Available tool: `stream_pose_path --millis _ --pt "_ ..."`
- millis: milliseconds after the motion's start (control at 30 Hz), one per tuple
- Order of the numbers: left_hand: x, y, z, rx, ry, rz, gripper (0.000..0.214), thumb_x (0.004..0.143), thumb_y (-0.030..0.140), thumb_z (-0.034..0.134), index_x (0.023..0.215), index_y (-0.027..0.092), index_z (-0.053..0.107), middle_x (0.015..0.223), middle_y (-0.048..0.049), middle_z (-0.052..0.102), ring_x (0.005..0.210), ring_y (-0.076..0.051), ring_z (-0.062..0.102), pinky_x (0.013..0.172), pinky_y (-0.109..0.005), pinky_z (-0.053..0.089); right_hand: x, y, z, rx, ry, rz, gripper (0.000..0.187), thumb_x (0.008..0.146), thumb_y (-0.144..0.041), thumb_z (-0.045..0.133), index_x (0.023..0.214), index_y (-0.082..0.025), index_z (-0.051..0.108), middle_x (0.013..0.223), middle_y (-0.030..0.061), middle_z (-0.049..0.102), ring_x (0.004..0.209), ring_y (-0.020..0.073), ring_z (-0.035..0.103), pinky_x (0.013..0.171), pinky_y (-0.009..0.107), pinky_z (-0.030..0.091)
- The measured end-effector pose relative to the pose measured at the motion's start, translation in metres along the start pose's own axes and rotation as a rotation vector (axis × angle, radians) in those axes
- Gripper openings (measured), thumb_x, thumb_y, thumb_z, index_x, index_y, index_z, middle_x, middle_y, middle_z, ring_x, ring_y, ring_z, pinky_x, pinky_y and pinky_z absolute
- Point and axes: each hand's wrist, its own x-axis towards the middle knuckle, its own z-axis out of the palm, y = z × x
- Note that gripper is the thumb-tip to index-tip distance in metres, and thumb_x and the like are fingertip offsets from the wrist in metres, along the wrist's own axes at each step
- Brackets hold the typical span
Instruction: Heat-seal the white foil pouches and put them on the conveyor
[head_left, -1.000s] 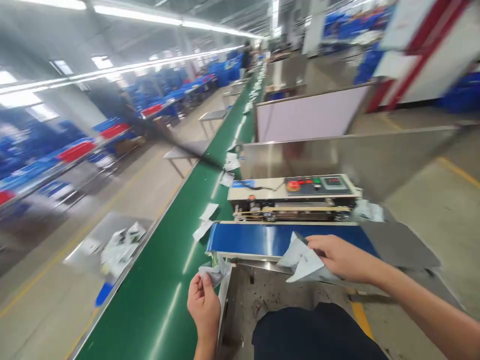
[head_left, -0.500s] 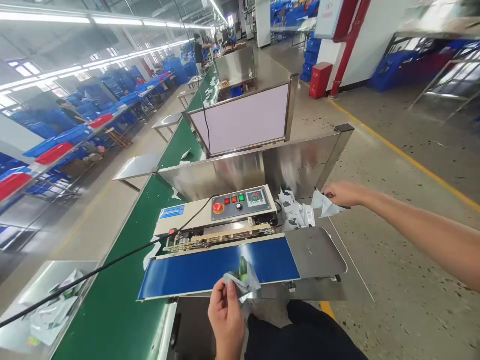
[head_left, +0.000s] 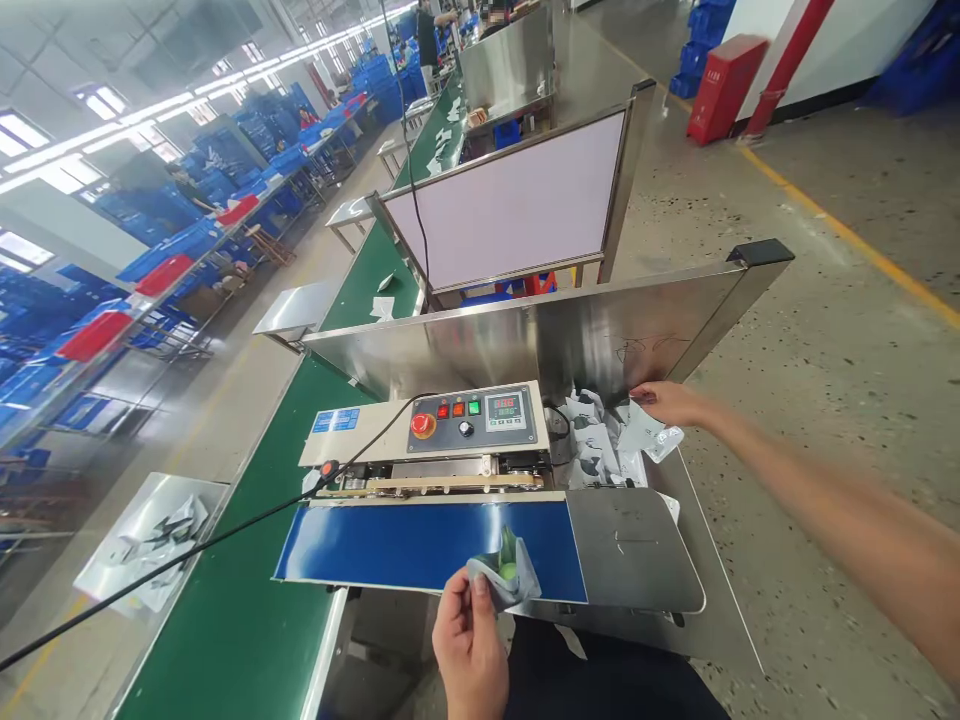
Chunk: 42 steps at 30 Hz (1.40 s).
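My left hand point(head_left: 472, 635) pinches the edge of a small silvery plastic pouch point(head_left: 521, 590). Something green shows at the pouch's mouth; I cannot make out what it is. The pouch is over the front edge of the blue conveyor belt point(head_left: 390, 540) of a band sealing machine point(head_left: 360, 430). To the right of the machine, my right hand point(head_left: 664, 402) has its fingers closed at the top of another pouch point(head_left: 641, 432). That one is against a heap of similar white-and-grey pouches point(head_left: 596, 440). The fingertips of my right hand are partly hidden.
A steel panel point(head_left: 480, 340) stands behind the sealer. A black cable point(head_left: 247, 525) crosses over the long green conveyor point(head_left: 217, 600) on the left. Loose pouches lie on a side shelf point(head_left: 112, 540). A steel plate point(head_left: 637, 550) extends the blue belt rightward.
My right hand has brought its pouch slightly left and down to the heap. My left hand still holds its pouch near the belt's front edge. The head view has shifted.
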Motion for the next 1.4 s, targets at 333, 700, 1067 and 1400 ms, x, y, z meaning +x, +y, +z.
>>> stream_pose_path --millis 333,700,1067,1400 --pt "0.031 0.004 0.004 0.017 -0.084 -0.001 0.061 0.087 0.073 0.083 0.106 0.016 0.083 0.096 -0.0137 0.084 0.081 -0.027 0.081 0.069 -0.032 0.069 -0.076 0.061 0.067 0.156 0.135 0.292 0.082 0.099 -0.075 0.05 0.149 -0.013 0.069 0.141 0.0258 0.073 0.121 0.0386 0.071 0.1 0.047 0.055" --pt "0.026 0.042 0.038 -0.008 -0.279 0.041 0.058 0.094 0.075 0.075 0.099 0.018 0.078 0.089 -0.0109 0.077 0.076 -0.022 0.071 0.067 -0.029 0.061 -0.091 0.052 0.067 0.304 0.434 0.358 0.075 0.102 -0.069 0.044 0.136 -0.009 0.074 0.144 0.0295 0.068 0.136 0.0424 0.061 0.117 0.057 0.047" --pt "0.016 0.009 0.087 -0.223 -0.544 -0.196 0.067 0.084 0.078 0.082 0.103 0.013 0.079 0.085 -0.0098 0.079 0.072 -0.018 0.067 0.07 -0.028 0.055 -0.281 -0.082 0.088 0.586 -0.131 0.053 0.064 0.086 -0.085 0.071 0.091 -0.023 0.084 0.09 0.0114 0.082 0.082 0.0294 0.076 0.077 0.038 0.065" --pt "0.03 -0.03 0.111 -0.133 -0.721 -0.322 0.06 0.08 0.073 0.083 0.086 0.013 0.084 0.075 -0.0073 0.076 0.068 -0.019 0.062 0.065 -0.028 0.048 -0.272 -0.063 0.104 0.56 -0.026 0.309 0.056 0.077 -0.075 0.076 0.089 -0.02 0.082 0.064 0.0057 0.071 0.058 0.024 0.066 0.05 0.032 0.051"
